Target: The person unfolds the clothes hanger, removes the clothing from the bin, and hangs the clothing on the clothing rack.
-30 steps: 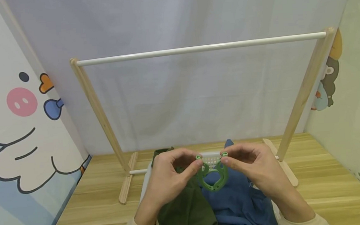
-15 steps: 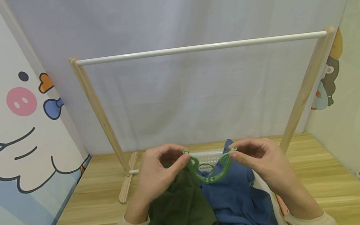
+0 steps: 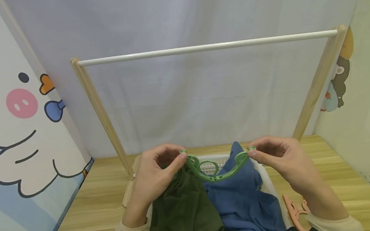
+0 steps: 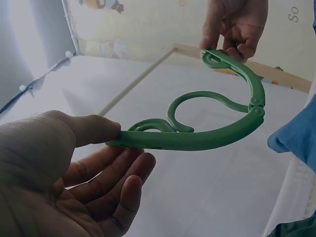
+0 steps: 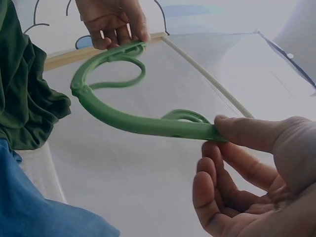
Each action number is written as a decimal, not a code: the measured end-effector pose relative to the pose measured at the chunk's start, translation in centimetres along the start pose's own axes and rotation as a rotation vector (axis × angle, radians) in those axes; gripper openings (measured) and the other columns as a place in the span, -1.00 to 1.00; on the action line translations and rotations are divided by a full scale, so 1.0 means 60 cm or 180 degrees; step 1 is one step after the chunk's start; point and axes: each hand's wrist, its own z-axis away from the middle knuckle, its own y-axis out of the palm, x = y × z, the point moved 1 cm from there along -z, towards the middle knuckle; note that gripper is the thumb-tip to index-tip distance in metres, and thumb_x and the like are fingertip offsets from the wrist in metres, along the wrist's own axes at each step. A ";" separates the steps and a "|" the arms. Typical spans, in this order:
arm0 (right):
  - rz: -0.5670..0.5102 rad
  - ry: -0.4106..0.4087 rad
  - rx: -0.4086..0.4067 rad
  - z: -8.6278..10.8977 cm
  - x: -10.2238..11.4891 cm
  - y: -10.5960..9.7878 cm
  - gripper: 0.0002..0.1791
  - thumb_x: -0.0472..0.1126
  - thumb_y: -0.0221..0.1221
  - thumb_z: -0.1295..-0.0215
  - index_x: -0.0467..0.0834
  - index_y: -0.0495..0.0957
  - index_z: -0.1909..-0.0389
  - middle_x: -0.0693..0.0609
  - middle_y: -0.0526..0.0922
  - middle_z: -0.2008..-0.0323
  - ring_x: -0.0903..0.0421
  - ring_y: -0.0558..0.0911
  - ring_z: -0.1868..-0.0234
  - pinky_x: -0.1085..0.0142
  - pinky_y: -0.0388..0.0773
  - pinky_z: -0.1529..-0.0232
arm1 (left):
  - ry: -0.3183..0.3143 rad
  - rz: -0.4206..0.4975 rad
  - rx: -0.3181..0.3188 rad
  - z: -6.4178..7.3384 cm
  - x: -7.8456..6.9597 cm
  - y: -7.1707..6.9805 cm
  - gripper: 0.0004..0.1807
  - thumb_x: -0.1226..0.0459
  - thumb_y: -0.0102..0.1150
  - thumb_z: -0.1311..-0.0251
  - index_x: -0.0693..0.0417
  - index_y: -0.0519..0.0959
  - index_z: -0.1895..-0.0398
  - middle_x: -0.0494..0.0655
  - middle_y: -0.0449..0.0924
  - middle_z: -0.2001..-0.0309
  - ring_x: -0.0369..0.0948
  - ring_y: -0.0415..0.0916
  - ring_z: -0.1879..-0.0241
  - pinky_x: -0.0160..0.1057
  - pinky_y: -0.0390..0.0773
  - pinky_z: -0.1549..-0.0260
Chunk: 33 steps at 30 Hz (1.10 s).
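A green folding clothes hanger (image 3: 214,178) is held up between both hands, its hinge lowest in the head view and its two arms spread into a wide curve. My left hand (image 3: 157,177) pinches one arm's tip between thumb and fingers; the left wrist view shows that grip on the hanger (image 4: 197,140) closely. At the other tip, my right hand (image 3: 284,162) pinches likewise, thumb on top in the right wrist view. The hanger's curved hook (image 3: 208,162) stands inside the bend. Below lie a dark green garment (image 3: 187,207) and a blue garment (image 3: 245,200).
Both garments lie in a white basket (image 3: 268,184) on the wood-grain table (image 3: 95,205). Behind stands a wooden rack with a white rail (image 3: 206,47). An orange hanger (image 3: 294,211) lies on the table right of the basket, partly behind my right forearm.
My hands have moved apart, left and right, and slightly up. The hanger has unfolded from a nearly closed ring into a wide curve. The orange hanger has come into sight.
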 end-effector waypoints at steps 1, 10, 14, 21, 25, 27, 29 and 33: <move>0.0020 -0.0023 0.0052 0.000 -0.001 -0.004 -0.81 -0.27 0.36 -0.60 -0.24 0.78 -0.09 0.01 0.84 0.03 0.06 0.81 0.02 0.29 0.77 -0.01 | -0.0013 0.0004 0.0007 0.000 0.001 -0.002 -0.89 0.27 0.44 -0.51 0.01 0.84 0.01 -0.13 0.85 0.16 -0.18 0.80 0.20 -0.15 0.81 0.12; 0.0000 0.0028 0.0467 0.001 -0.016 -0.029 -0.83 -0.33 0.33 -0.61 -0.26 0.77 -0.09 0.00 0.81 0.20 0.00 0.75 0.25 0.22 0.75 0.17 | -0.0230 -0.0002 0.0097 -0.001 0.017 -0.024 -0.89 0.23 0.46 -0.51 0.00 0.84 0.02 -0.13 0.85 0.17 -0.11 0.80 0.21 -0.18 0.79 0.12; 0.0057 0.0110 0.0468 0.000 -0.018 -0.034 -0.81 -0.29 0.31 -0.64 -0.26 0.75 -0.12 -0.02 0.84 0.19 -0.03 0.78 0.21 0.22 0.76 0.10 | -0.0231 0.0046 0.0074 -0.001 0.019 -0.031 -0.89 0.24 0.44 -0.52 0.04 0.83 0.02 -0.08 0.85 0.18 -0.13 0.79 0.21 -0.20 0.77 0.16; -0.0031 0.0118 0.0338 -0.002 -0.019 -0.040 -0.82 -0.31 0.29 -0.65 -0.26 0.74 -0.12 -0.04 0.86 0.15 -0.01 0.81 0.13 0.24 0.78 0.03 | -0.0257 0.0067 0.0012 -0.002 0.022 -0.041 -0.89 0.28 0.43 -0.53 0.11 0.82 0.03 0.04 0.84 0.18 -0.15 0.81 0.19 -0.22 0.78 0.13; -0.0334 0.0100 0.0176 -0.003 -0.022 -0.045 -0.84 -0.35 0.28 -0.64 -0.29 0.74 -0.09 -0.04 0.87 0.16 0.03 0.82 0.17 0.26 0.78 0.04 | -0.0275 0.0037 0.0022 -0.004 0.023 -0.043 -0.90 0.28 0.43 -0.53 0.11 0.82 0.04 -0.03 0.84 0.22 -0.15 0.80 0.21 -0.24 0.78 0.13; -0.0503 0.0065 0.0122 -0.004 -0.023 -0.047 -0.85 -0.38 0.26 -0.64 -0.31 0.74 -0.08 -0.04 0.86 0.17 0.05 0.81 0.17 0.26 0.78 0.05 | -0.0272 0.0027 0.0027 -0.004 0.024 -0.043 -0.90 0.29 0.43 -0.52 0.12 0.82 0.04 -0.04 0.84 0.24 -0.15 0.80 0.22 -0.24 0.78 0.13; -0.0623 0.0038 0.0092 -0.004 -0.024 -0.050 -0.84 -0.39 0.25 -0.65 -0.31 0.74 -0.08 -0.03 0.86 0.17 0.06 0.81 0.17 0.26 0.78 0.05 | -0.0274 0.0021 0.0034 -0.005 0.025 -0.043 -0.90 0.29 0.43 -0.52 0.12 0.82 0.04 -0.05 0.84 0.24 -0.16 0.80 0.22 -0.24 0.78 0.12; -0.0789 -0.0054 0.0033 -0.006 -0.027 -0.052 -0.83 -0.43 0.21 -0.66 -0.32 0.74 -0.08 0.00 0.85 0.15 0.07 0.82 0.14 0.27 0.79 0.04 | -0.0300 0.0020 0.0052 -0.005 0.027 -0.044 -0.89 0.30 0.41 -0.53 0.15 0.81 0.04 -0.03 0.84 0.24 -0.16 0.81 0.22 -0.25 0.77 0.11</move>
